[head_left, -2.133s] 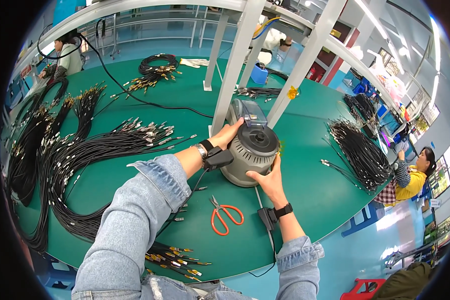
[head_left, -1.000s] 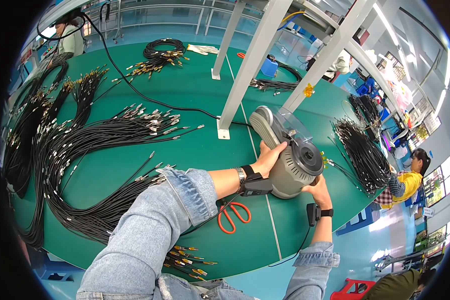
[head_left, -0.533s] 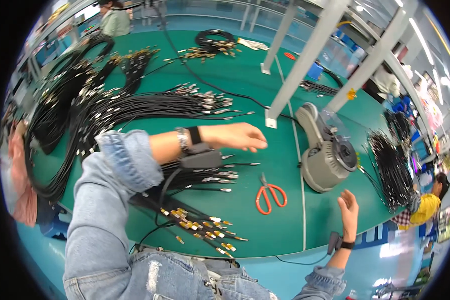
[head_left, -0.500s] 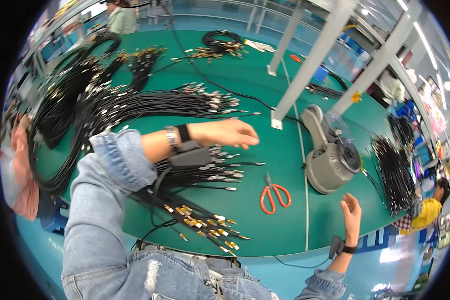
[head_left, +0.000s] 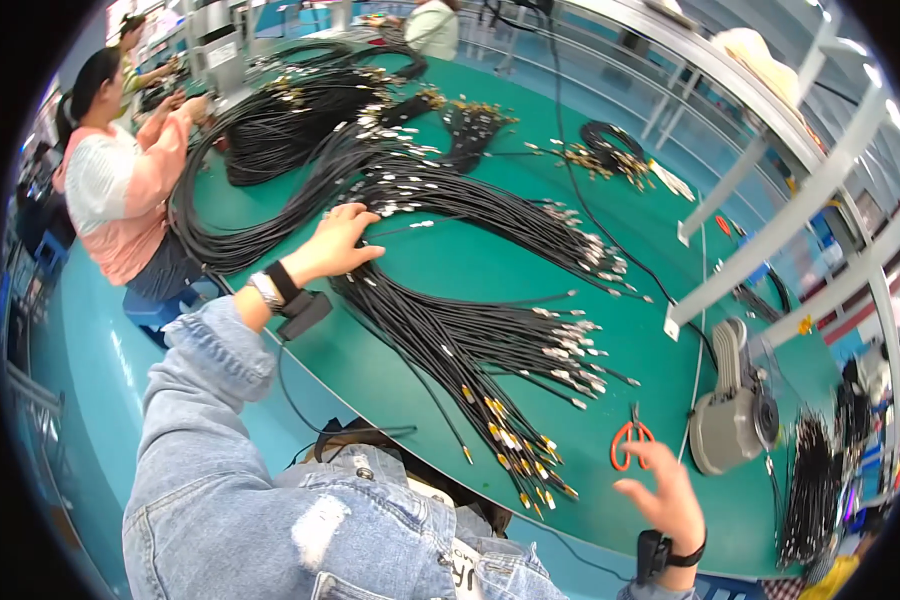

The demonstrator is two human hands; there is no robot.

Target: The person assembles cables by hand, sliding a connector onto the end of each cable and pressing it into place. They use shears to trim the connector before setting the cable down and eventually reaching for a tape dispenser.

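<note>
My left hand reaches over the left part of the table, its fingers spread at the gathered end of a bundle of black cables. Whether the fingertips press on a cable there is hard to tell. The bundle fans out to the right, some ends silver, others with yellow and white tips. Near the front edge my right hand hovers with fingers apart, holding nothing. Just beyond it lie scissors with orange handles, partly covered by its fingers. Both wrists wear a black strap with a small box.
More black cables lie behind, curving left in a thick heap. A grey machine with a round dark dial stands at right, under metal posts. A hanging black cord crosses the green table. At left sits a co-worker in pink and white.
My view has turned left. My left hand has moved from above the cable ends to the bundle's gathered end, fingers spreading. My right hand has come from beside the machine toward the scissors.
</note>
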